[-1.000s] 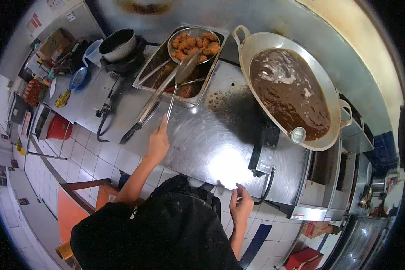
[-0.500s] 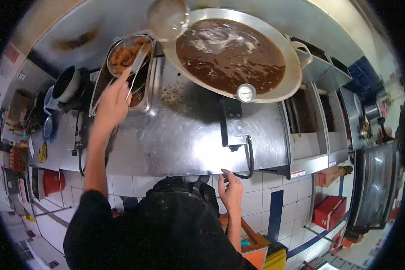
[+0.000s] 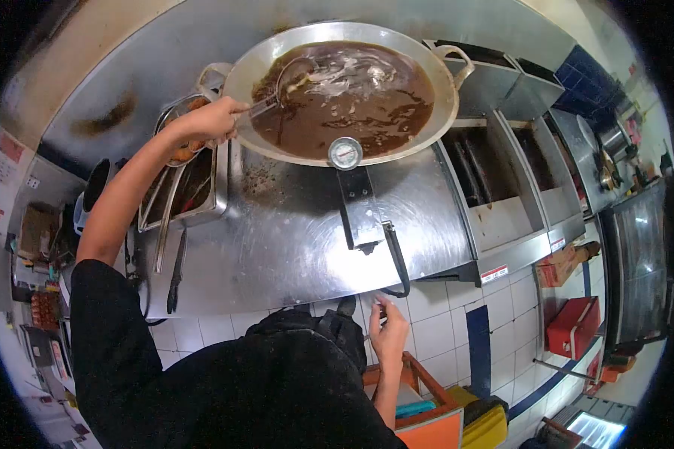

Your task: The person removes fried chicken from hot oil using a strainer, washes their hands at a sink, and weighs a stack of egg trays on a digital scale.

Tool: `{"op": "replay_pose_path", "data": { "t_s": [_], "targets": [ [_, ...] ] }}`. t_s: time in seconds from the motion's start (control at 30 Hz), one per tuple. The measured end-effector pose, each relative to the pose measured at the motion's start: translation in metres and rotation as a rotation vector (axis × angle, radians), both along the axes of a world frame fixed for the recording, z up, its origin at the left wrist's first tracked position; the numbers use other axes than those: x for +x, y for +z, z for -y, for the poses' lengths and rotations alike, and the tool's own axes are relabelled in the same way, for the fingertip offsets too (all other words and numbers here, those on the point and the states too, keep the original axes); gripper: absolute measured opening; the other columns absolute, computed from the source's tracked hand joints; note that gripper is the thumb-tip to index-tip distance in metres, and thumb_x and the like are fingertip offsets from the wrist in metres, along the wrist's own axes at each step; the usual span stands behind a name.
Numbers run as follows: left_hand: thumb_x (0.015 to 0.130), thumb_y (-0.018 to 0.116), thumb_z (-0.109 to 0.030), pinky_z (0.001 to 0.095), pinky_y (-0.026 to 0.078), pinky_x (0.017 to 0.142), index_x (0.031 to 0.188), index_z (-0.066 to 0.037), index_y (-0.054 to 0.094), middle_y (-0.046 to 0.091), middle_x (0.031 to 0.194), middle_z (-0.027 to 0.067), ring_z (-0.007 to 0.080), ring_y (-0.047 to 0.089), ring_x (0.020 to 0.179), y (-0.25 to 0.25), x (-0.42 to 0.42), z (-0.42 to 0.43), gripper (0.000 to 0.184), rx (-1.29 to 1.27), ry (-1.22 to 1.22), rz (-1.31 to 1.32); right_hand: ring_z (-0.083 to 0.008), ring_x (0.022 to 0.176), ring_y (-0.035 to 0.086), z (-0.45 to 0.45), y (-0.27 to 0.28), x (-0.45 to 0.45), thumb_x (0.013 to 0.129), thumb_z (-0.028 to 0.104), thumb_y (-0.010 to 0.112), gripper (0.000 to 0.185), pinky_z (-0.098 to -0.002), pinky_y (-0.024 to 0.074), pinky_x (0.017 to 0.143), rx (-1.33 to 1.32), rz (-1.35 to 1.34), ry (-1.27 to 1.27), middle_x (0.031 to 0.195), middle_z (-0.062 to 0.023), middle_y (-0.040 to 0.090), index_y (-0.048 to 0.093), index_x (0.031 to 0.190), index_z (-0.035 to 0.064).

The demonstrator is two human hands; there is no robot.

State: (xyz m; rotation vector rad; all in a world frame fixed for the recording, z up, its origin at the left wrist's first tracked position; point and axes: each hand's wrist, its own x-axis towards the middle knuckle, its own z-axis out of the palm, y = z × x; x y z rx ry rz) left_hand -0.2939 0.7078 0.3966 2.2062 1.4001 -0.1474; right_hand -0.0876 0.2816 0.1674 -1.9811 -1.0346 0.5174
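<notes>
My left hand (image 3: pixel 216 121) is wrapped round the handle of a round strainer (image 3: pixel 296 77), whose head dips into dark, bubbling oil in a large two-handled wok (image 3: pixel 445 97). A dial thermometer (image 3: pixel 345 153) sits at the wok's near rim. Behind my left forearm, a strainer of fried pieces (image 3: pixel 182 153) rests over a metal tray (image 3: pixel 221 179), partly hidden. Low at the counter's front edge, my right hand (image 3: pixel 389 329) hangs with thumb and index finger close together; whether anything small is between them cannot be made out.
A black-handled tool (image 3: pixel 175 288) lies on the steel counter (image 3: pixel 277 247) near its front left edge. A burner control box (image 3: pixel 361 213) with a black hose juts out below the wok. Fryer wells (image 3: pixel 494 187) stand to the right, and a red box (image 3: pixel 574 328) is lower right.
My left hand has moved from over the tray to the wok and now holds the strainer, which has gone down into the oil. The view has shifted, and my right hand stays low.
</notes>
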Motion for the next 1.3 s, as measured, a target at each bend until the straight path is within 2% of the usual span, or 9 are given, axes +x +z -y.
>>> {"op": "replay_pose_path", "data": {
  "t_s": [0.07,0.23,0.33,0.4,0.9,0.93,1.0,1.23,1.3],
  "targets": [
    [0.095,0.040,-0.003,0.0258,0.030,0.034,0.148,-0.009,0.033,0.047,0.065,0.0003,0.0072,0.037,0.042,-0.007,0.006,-0.005,0.054,-0.248,0.074,0.194,-0.0295,0.071,0.066,0.003,-0.003,0.005,0.086,0.010,0.062,0.019,-0.0394,0.0507,0.065,0.020,0.013,-0.029,0.083,-0.0178,0.067,0.066,0.102,0.0011],
    [0.099,0.033,-0.006,0.0201,0.030,0.033,0.147,-0.006,0.032,0.049,0.065,0.0000,0.0049,0.036,0.042,-0.014,0.034,-0.004,0.048,-0.523,0.000,0.262,-0.0283,0.070,0.065,0.009,0.000,0.017,0.086,0.011,0.063,0.018,-0.0384,0.0504,0.064,0.014,0.044,-0.087,0.081,-0.0158,0.067,0.067,0.101,0.0030],
    [0.095,0.033,-0.002,0.0190,0.027,0.032,0.149,-0.007,0.028,0.049,0.066,0.0011,0.0033,0.031,0.043,-0.017,0.054,-0.003,0.055,-0.666,-0.013,0.380,-0.0240,0.069,0.066,0.013,0.001,0.022,0.086,0.008,0.061,0.020,-0.0327,0.0490,0.055,0.044,0.072,-0.087,0.082,-0.0166,0.068,0.066,0.104,0.0011],
    [0.096,0.033,-0.003,0.0188,0.028,0.032,0.148,-0.006,0.030,0.048,0.066,0.0005,0.0028,0.032,0.042,-0.017,0.064,-0.002,0.052,-0.670,-0.017,0.401,-0.0273,0.070,0.065,0.015,-0.001,0.021,0.085,0.011,0.063,0.017,-0.0373,0.0503,0.064,0.007,0.056,-0.134,0.081,-0.0151,0.067,0.067,0.100,0.0038],
    [0.093,0.035,-0.002,0.0158,0.026,0.031,0.146,-0.005,0.033,0.047,0.070,0.0006,0.0014,0.032,0.042,-0.005,0.103,0.016,0.053,-0.671,-0.066,0.597,-0.0311,0.075,0.066,0.019,-0.004,0.021,0.087,0.012,0.061,0.019,-0.0392,0.0517,0.069,0.015,0.056,-0.125,0.087,-0.0179,0.068,0.066,0.102,0.0017],
    [0.093,0.036,-0.002,0.0159,0.026,0.031,0.146,-0.005,0.033,0.047,0.070,0.0010,0.0015,0.032,0.042,-0.002,0.104,0.017,0.053,-0.668,-0.082,0.609,-0.0311,0.075,0.066,0.019,-0.005,0.021,0.087,0.012,0.061,0.019,-0.0392,0.0517,0.069,0.014,0.061,-0.125,0.087,-0.0179,0.068,0.066,0.102,0.0017],
    [0.094,0.035,-0.003,0.0161,0.026,0.031,0.146,-0.005,0.033,0.047,0.070,0.0011,0.0015,0.032,0.042,0.005,0.108,0.022,0.052,-0.669,-0.077,0.628,-0.0234,0.068,0.067,0.019,-0.006,0.022,0.087,0.009,0.062,0.019,-0.0329,0.0495,0.056,0.044,0.130,-0.113,0.082,-0.0157,0.068,0.066,0.104,0.0014],
    [0.100,0.033,-0.008,0.0175,0.027,0.032,0.147,-0.004,0.029,0.047,0.073,0.0033,0.0037,0.033,0.044,0.011,0.098,0.006,0.047,-0.670,-0.046,0.737,-0.0226,0.067,0.067,0.016,0.002,0.020,0.086,0.009,0.062,0.019,-0.0324,0.0492,0.056,0.078,0.129,-0.113,0.081,-0.0157,0.068,0.067,0.103,0.0014],
    [0.101,0.034,-0.012,0.0176,0.028,0.032,0.146,-0.004,0.032,0.048,0.072,0.0010,0.0030,0.034,0.043,0.014,0.088,-0.001,0.045,-0.486,0.044,0.752,-0.0224,0.067,0.067,0.016,-0.001,0.022,0.086,0.009,0.062,0.020,-0.0323,0.0492,0.056,0.057,0.130,-0.110,0.082,-0.0158,0.068,0.067,0.103,0.0010]
  ]
}}
